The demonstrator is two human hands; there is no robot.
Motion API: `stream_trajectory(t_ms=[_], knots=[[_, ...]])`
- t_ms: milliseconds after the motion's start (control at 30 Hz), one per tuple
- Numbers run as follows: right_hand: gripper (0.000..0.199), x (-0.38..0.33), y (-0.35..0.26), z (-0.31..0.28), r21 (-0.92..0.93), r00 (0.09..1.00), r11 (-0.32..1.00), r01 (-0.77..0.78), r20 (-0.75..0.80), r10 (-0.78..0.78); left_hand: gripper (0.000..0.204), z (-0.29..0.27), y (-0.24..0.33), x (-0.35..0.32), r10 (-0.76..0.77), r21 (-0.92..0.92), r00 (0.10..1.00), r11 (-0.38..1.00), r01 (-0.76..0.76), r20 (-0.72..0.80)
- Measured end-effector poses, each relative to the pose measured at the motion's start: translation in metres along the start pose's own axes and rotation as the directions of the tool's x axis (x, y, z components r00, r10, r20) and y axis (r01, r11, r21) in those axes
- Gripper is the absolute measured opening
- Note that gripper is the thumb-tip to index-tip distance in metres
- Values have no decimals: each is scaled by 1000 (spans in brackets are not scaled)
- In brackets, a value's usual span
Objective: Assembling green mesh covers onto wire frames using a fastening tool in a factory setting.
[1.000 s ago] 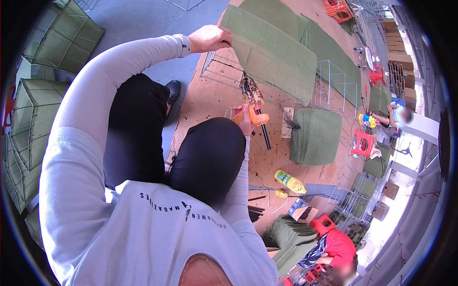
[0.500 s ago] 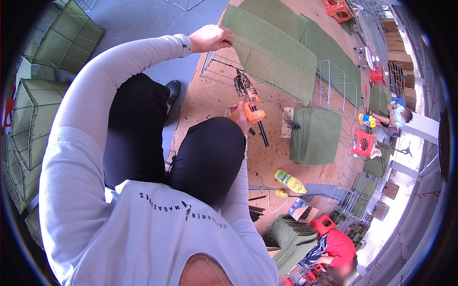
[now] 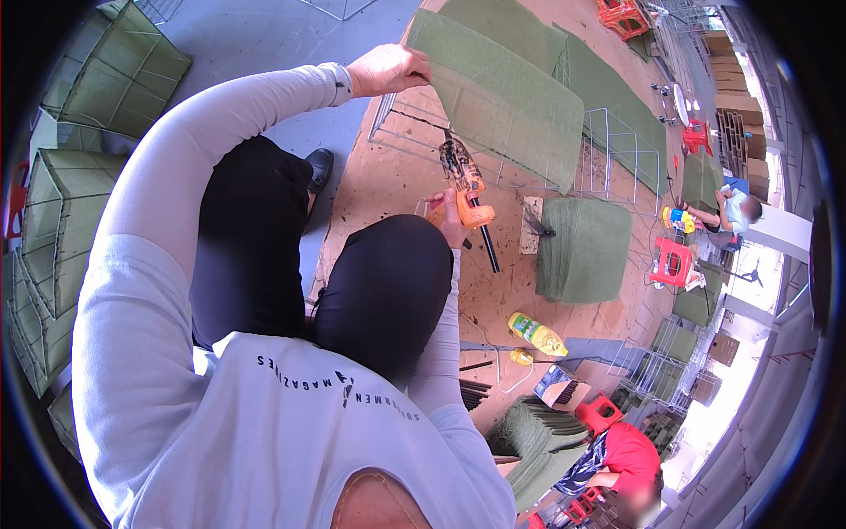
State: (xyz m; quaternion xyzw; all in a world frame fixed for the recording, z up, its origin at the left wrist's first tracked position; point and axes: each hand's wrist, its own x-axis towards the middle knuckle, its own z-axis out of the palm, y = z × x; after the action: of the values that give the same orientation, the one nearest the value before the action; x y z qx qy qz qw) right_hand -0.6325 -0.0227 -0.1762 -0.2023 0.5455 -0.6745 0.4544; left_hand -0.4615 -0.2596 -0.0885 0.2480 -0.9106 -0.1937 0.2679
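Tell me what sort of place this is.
Probably a workshop floor for fabric-covered wire frames: wire frames, stacks of green fabric panels, finished green boxes. The right hand holds an orange power tool.

yellow bottle (image 3: 536, 333), red stool (image 3: 671, 262), folded green mats (image 3: 584, 249)

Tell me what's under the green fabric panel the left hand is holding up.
Under the green fabric panel held by the left hand stands a wire frame on the brown floor. The frame's far part is covered.
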Motion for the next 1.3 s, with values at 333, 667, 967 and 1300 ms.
stream_trajectory(t_ms=[333,667,967,1300], knots=[[11,1,-7,-8,17,996,998,61,-59,-60,12,0,2,2,15,20,1000,1000,-15,-4],[9,-1,-10,-11,44,996,998,55,-66,-52,15,0,0,3,-11,9,1000,1000,11,-1],[13,2,-5,-23,76,992,993,86,-101,-78,14,1,-1,3,-23,28,999,999,24,-35],[12,-2,-17,-16,92,984,989,113,-151,-99,15,2,-2,4,-56,7,997,998,56,-49]])
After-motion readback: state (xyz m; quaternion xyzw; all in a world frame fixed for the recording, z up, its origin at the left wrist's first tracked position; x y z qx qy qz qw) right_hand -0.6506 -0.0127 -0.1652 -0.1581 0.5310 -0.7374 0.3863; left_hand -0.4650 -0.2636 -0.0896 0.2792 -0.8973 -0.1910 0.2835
